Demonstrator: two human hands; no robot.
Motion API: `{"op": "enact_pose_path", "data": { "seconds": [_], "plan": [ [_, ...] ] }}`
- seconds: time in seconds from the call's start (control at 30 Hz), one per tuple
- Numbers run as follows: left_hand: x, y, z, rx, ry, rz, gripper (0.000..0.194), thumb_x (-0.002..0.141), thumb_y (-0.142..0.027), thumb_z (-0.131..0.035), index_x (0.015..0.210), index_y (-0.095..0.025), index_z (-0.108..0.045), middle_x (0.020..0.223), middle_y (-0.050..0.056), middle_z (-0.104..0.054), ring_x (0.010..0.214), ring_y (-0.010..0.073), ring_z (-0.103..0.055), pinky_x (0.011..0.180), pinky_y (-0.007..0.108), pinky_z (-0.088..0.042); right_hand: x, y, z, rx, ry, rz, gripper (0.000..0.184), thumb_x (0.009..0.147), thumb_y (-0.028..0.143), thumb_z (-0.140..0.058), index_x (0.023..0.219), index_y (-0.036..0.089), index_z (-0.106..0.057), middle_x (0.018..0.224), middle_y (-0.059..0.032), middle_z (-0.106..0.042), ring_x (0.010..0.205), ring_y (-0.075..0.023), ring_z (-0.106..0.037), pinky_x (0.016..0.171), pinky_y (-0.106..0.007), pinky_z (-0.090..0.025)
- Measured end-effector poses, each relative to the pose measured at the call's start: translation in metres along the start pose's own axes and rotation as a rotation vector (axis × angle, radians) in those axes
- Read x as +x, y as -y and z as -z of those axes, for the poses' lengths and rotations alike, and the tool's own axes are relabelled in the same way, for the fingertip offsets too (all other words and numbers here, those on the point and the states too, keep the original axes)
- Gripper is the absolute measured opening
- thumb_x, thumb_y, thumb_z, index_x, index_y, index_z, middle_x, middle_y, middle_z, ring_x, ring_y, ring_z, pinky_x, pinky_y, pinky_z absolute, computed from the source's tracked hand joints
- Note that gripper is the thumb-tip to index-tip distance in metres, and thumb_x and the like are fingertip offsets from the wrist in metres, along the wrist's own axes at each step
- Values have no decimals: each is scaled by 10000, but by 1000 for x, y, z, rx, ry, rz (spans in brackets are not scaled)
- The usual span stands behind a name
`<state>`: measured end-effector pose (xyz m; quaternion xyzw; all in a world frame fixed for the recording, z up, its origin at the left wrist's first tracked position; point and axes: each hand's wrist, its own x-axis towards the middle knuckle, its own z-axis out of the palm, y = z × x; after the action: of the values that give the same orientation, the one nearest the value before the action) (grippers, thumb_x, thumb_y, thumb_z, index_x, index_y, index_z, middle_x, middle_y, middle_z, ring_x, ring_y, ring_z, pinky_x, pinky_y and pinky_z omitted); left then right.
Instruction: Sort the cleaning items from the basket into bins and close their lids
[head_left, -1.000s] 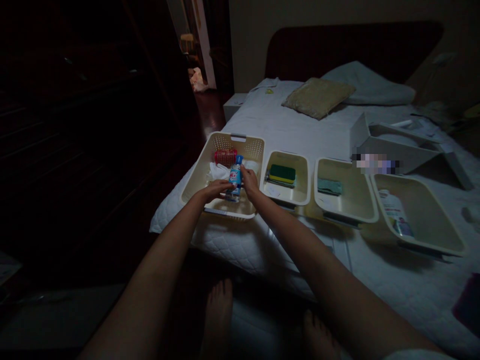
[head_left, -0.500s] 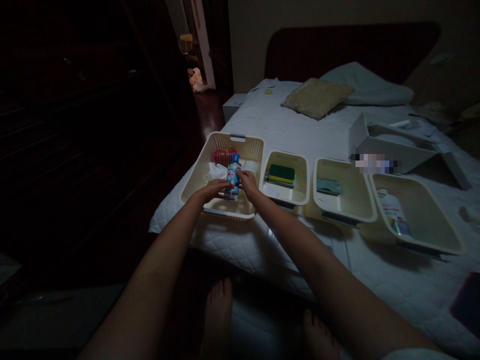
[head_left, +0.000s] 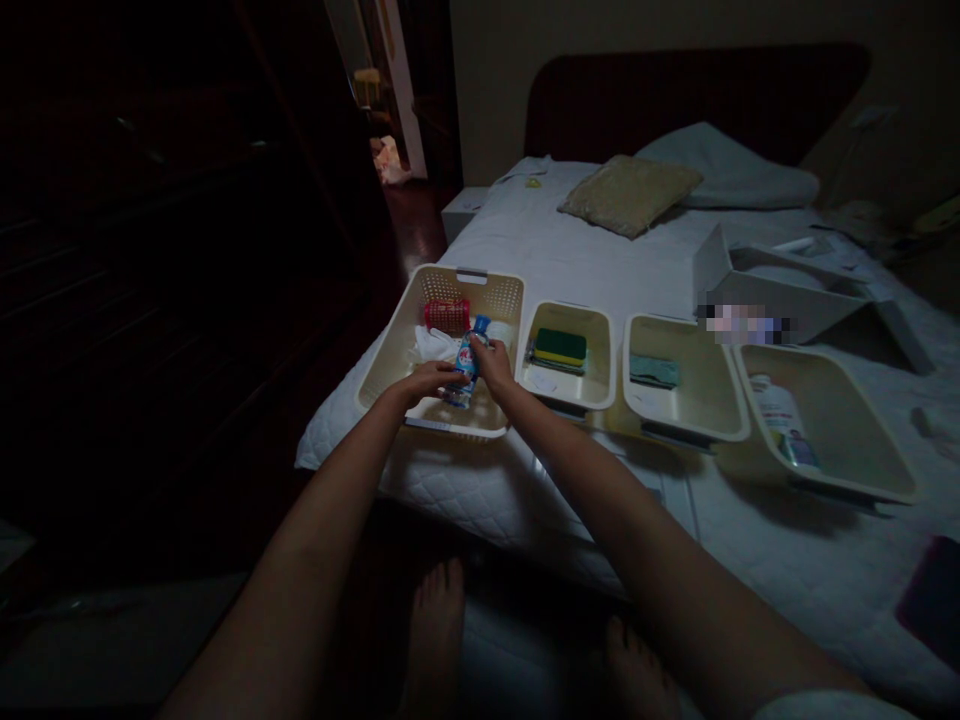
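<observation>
Blue-capped bottle (head_left: pixel 468 362), tilted at mid-frame over the perforated cream basket (head_left: pixel 504 291), is grasped by the right hand (head_left: pixel 495 366) near its neck and the left hand (head_left: pixel 432 383) lower down, apparently a two-handed handling step, any next move calling for a steady grip.

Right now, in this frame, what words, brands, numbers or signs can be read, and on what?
No text is readable.
Blue-capped bottle: a label with white and red marks, too small and blurred to read.
White bottle in the rightmost bin: reddish lettering, too blurred to read.
Pixelated patch by the grey box: any text there is masked.
</observation>
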<state>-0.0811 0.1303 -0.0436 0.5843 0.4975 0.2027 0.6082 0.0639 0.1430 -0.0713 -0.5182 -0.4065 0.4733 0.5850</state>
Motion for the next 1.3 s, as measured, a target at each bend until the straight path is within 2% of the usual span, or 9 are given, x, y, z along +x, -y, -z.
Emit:
{"op": "enact_pose_path", "data": {
  "seconds": [0.1,0.2,0.33,0.47,0.67,0.83,1.3],
  "plan": [
    [-1,-2,-2,38,-5,2,434,554,-385,-756,907,-158,-646,920,56,-663,803,170,-598,704,304,-459,-2,2,-1,-23,-65,-58,356,701,449,-623,907,179,-515,840,-28,-615,732,-141,-592,678,-275,-465],
    [-1,-2,-2,31,23,14,445,567,-384,-756,936,-164,-637,941,53,-657,814,168,-597,702,298,-451,-3,3,0,-41,-106,-66,350,695,446,-620,906,188,-514,819,-8,-604,728,-134,-581,675,-264,-457],
    [1,0,1,-82,83,-7,434,593,-353,-758,968,-179,-625,987,50,-646,843,158,-600,745,304,-452,-2,4,2,-9,-155,-33,325,697,446,-599,866,182,-513,815,-5,-588,734,-134,-567,684,-264,-446],
    [4,4,3,-163,144,43,386,597,-294,-768,933,-168,-624,942,41,-649,830,141,-606,780,299,-450,-3,10,2,100,-201,-32,281,717,399,-579,868,180,-490,806,2,-570,695,-125,-556,653,-256,-442],
    [7,9,7,-144,132,67,385,570,-263,-788,909,-146,-646,926,60,-663,806,145,-612,772,292,-444,-7,17,1,136,-178,-60,210,734,349,-566,839,183,-488,724,27,-546,622,-103,-525,604,-228,-418],
    [10,14,10,-88,95,74,384,570,-289,-789,903,-153,-652,928,56,-660,817,149,-612,779,300,-440,-5,16,1,116,-199,-74,207,726,318,-569,862,177,-502,776,16,-554,673,-105,-530,636,-229,-426],
    [9,17,12,-6,107,34,428,555,-331,-786,920,-160,-640,919,63,-653,821,165,-609,741,299,-452,-1,6,2,82,-107,-41,261,699,379,-576,858,177,-532,775,11,-589,688,-118,-552,667,-261,-449]
  ]
}}
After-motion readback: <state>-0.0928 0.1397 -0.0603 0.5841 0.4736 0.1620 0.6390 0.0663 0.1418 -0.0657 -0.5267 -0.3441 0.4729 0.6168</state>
